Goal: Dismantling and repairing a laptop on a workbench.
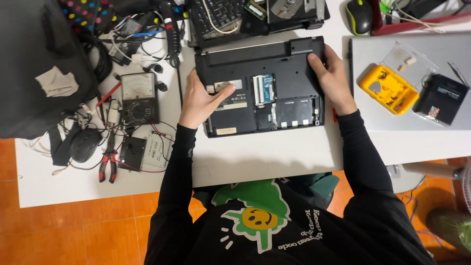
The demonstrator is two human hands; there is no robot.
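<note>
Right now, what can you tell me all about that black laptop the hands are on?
The black laptop lies upside down and flat on the white table. It looks like plastic. A bottom cover is off, so open bays show a small circuit board inside, beside pale stickers. A long bar runs along its far edge. The left hand rests on its left side, thumb on a sticker, and the right hand grips its far right corner.

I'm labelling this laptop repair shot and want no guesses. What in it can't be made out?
Head view only:
- Laptop underside beneath the left hand and right hand: covered by them.
- Parts in the open memory bay: too small.
- Keyboard and disc drive: cut off by the top edge.
- Bits in the yellow case: too small.
</note>
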